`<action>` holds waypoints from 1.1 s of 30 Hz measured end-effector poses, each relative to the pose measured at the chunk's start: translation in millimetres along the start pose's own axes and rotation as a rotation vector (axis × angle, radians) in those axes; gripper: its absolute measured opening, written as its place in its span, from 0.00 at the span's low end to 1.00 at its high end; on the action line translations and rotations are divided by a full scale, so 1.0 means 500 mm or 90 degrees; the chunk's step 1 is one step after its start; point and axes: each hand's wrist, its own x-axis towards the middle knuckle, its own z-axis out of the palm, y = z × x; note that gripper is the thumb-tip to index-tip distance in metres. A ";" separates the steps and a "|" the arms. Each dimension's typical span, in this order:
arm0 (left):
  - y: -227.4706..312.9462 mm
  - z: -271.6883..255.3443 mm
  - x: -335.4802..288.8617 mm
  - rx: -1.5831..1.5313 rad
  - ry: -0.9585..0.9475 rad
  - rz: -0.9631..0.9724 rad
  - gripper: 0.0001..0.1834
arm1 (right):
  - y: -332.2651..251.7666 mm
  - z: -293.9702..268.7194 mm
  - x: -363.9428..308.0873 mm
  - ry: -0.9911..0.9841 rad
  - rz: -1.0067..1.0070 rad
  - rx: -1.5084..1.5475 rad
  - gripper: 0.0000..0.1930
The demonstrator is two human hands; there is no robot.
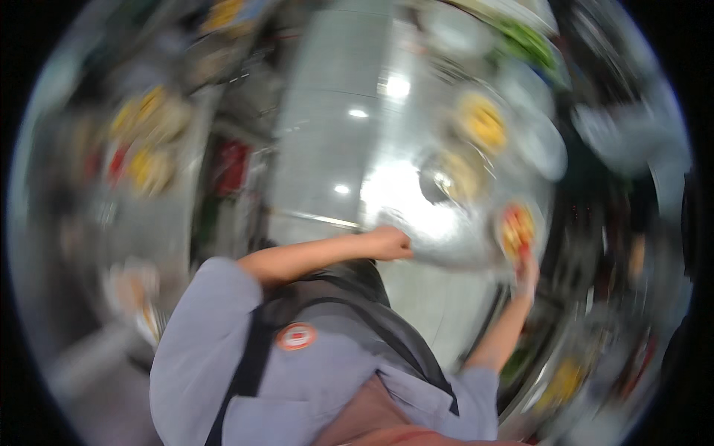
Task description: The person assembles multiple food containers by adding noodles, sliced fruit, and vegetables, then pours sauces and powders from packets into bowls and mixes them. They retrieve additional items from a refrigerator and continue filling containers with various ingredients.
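Note:
The frame is smeared by motion. My right hand [526,273] is closed at the near rim of a pale plate of red and yellow food [518,229], at the right end of a shiny metal counter. Its thumb side lies by the food; the fingers underneath are hidden. My left hand [388,243] is held in front of my body at the counter's near edge, curled into a loose fist. Nothing shows in it.
On the metal counter [401,201] stand a round metal bowl [439,178] with pale contents, a bowl of yellow food [483,123], white plates [543,149] and green leafy vegetables [526,43]. To the left, another counter [141,223] carries yellow and red items.

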 end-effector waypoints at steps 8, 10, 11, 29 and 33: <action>-0.292 0.028 -0.566 -0.326 0.707 -0.314 0.16 | -0.024 0.522 -0.248 -0.552 0.164 -0.431 0.18; -0.369 0.094 -0.710 -0.255 0.783 -0.460 0.16 | 0.032 0.804 -0.324 -0.769 0.005 -0.402 0.13; -0.404 0.130 -0.776 -0.382 0.797 -0.474 0.14 | 0.051 0.953 -0.363 -0.895 -0.052 -0.411 0.13; -0.599 0.185 -1.360 -0.858 1.511 -0.036 0.32 | 0.267 1.816 -1.159 -1.148 -0.149 -0.448 0.25; -0.633 0.191 -1.346 -0.938 1.569 0.087 0.31 | 0.287 1.829 -1.140 -1.142 -0.221 -0.357 0.19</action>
